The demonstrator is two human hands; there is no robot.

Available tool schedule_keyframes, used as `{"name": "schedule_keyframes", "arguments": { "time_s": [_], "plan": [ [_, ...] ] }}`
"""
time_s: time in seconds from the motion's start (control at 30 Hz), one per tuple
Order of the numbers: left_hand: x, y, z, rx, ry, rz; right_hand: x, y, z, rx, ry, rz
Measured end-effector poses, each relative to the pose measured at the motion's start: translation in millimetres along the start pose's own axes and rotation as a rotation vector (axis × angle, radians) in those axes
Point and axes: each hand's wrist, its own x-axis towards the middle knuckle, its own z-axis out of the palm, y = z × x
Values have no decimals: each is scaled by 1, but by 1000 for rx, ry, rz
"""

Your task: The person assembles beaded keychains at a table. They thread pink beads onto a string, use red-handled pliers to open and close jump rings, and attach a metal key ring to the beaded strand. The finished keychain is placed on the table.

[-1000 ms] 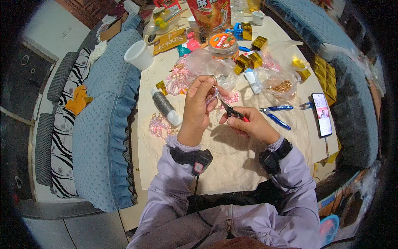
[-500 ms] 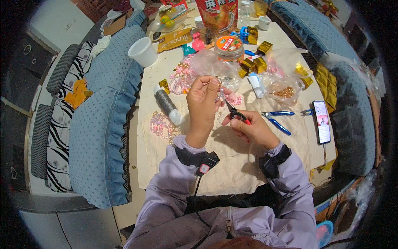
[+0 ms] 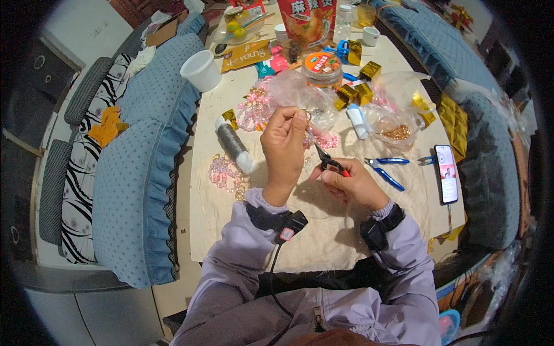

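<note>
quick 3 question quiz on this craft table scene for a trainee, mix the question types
1. True or false: the right hand holds red-handled pliers.
2. Which lies nearest the phone? A) white cup B) blue-handled pliers C) grey thread spool
3. Fill in: the left hand pinches a small metal ____.

Key: 1 true; 2 B; 3 ring

A single head-worn fisheye view looks steeply down, close over the left hand and right hand, onto the surface; edges bend and darken, seemingly hiding the corners.
</note>
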Motion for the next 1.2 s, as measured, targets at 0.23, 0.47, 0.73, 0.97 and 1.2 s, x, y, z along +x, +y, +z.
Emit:
{"name": "schedule_keyframes", "arguments": {
  "time_s": [0.23,0.47,0.73,0.97,1.2],
  "plan": [
    [5,-8,-5,192,47,44,2,4,-8,-32,-1,-23],
    [9,-5,-6,226,8,-54,16,16,-7,66,279,-242],
    [-6,-21,11,274,-76,-121,18,18,-14,176,319,-248],
    [-15,-28,16,340,-86,-111,21,21,-14,105,432,-245],
    [-21,-30,21,403,-89,-128,18,15,-12,146,481,-229]
  ]
}}
